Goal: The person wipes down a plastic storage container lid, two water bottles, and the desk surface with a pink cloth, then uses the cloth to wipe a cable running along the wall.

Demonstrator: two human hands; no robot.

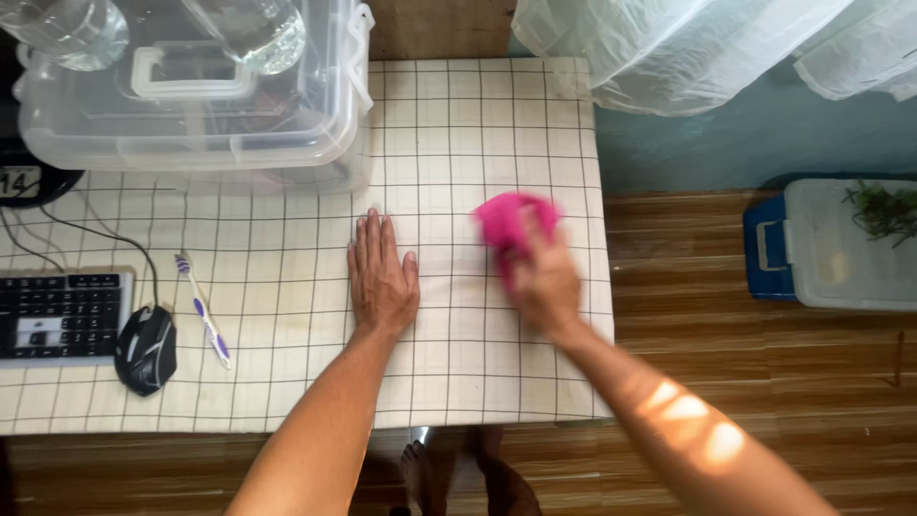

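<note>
Striped brown wooden floor point(764, 382) below and to the right, a teal wall point(745, 143) beyond it. Seen from straight above: a counter point(478, 124) under a cream cloth with a thin dark grid, filling the left and middle of the view. Sheer white curtain point(669, 48) bunched at the top right, hanging over the counter's far right corner. Big clear plastic storage box point(191, 105) with a white handle on the counter's far left corner, two clear glass vessels point(253, 29) resting on its lid. On the floor at the right edge, a blue bin with a pale lid point(831, 248), a few green sprigs on top. Black keyboard point(62, 315) at the counter's left edge, a black mouse point(146, 351) just beside it with its cable running away toward the far left. White and purple toothbrush point(202, 311) lying flat next to the mouse. Left hand point(380, 277) pressed flat on the cloth near the middle, palm down, fingers straight and close together, holding nothing. Right hand point(543, 277) blurred, closed around a bright pink cloth point(506, 220) that sits on the counter near its right edge, well apart from the left hand. Bare feet point(420, 473) just visible under the counter's near edge.
</note>
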